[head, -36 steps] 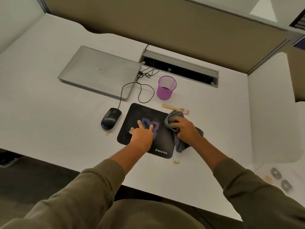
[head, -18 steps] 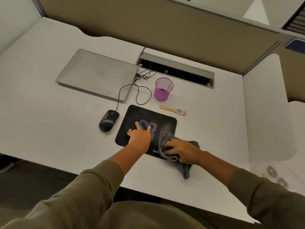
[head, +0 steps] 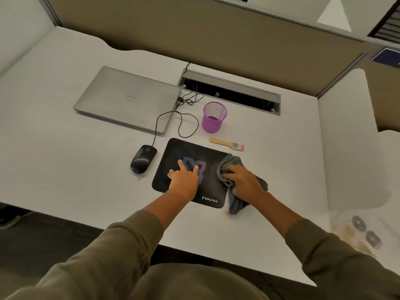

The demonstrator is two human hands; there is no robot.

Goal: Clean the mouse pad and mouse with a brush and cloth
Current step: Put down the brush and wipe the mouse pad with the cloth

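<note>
A black mouse pad (head: 173,152) with a purple-blue logo lies on the white desk. My left hand (head: 184,180) presses flat on its middle, fingers spread. At the pad's right edge my right hand (head: 242,180) grips a crumpled grey cloth (head: 231,164), which trails off the pad toward the desk's front. A black wired mouse (head: 142,158) sits just left of the pad. Behind the pad's right corner a small wooden-handled brush (head: 226,144) lies flat on the desk.
A closed silver laptop (head: 127,98) lies at the back left, the mouse cable (head: 184,124) looping beside it. A purple mesh cup (head: 214,116) stands behind the pad. An open cable tray (head: 231,92) runs along the partition. Small crumbs lie near the mouse.
My right hand swept the cloth from the pad's far right corner down to its front edge, then back up along the right edge. My left hand stayed pressed on the pad.
</note>
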